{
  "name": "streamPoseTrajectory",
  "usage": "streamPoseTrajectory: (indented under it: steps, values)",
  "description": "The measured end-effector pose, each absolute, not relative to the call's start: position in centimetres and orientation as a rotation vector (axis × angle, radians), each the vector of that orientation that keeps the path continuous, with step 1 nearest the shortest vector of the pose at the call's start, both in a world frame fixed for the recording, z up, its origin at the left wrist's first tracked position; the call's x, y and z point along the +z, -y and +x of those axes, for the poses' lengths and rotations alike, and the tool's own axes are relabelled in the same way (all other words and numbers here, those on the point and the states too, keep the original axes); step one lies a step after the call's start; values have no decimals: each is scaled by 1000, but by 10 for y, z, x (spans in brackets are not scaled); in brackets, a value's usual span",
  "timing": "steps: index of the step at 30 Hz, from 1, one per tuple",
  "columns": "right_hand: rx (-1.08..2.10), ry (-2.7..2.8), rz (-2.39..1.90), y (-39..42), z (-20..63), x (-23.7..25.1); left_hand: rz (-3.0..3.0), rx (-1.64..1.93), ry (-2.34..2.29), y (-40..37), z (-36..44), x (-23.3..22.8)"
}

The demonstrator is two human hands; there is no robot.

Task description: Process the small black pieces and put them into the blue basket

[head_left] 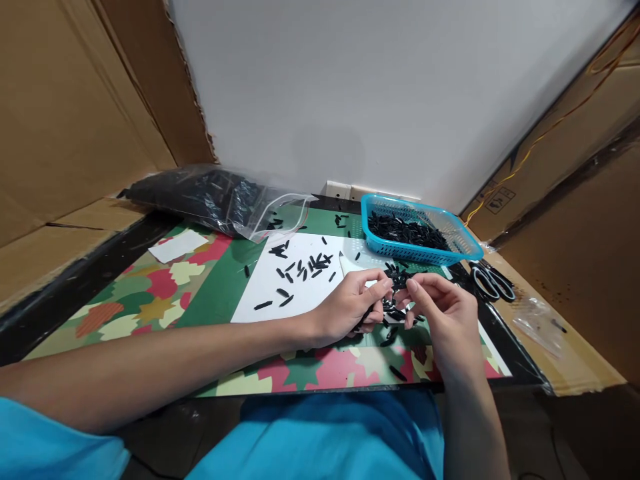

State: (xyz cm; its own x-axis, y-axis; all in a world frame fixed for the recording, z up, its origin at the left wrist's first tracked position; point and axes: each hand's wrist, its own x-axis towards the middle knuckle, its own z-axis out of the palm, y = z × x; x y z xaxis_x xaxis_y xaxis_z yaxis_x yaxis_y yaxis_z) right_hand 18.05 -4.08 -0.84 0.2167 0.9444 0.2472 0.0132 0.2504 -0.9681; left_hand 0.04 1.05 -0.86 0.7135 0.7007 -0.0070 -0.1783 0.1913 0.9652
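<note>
The tabletop [150,293] lies open on the left, where only a white paper scrap [177,245] sits. Loose black pieces [300,267] dot the white sheet [280,287] ahead. A plastic bag [210,197] blocks the far left, a blue basket [420,230] the far right, with scissors [493,280] beside it. Cardboard walls [75,120] close both sides.

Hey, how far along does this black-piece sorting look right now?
Partly done, at a guess. The blue basket already holds a layer of black pieces. The left hand and right hand are pinching a small black cluster. Loose pieces remain on the white sheet, and the plastic bag looks full.
</note>
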Motion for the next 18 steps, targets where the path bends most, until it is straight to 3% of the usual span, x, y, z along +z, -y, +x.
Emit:
streamPoseTrajectory:
  steps: [18]
  values:
    - [936,1247,-1067,40,177,-4,1206,716,-527,-9,0,-4]
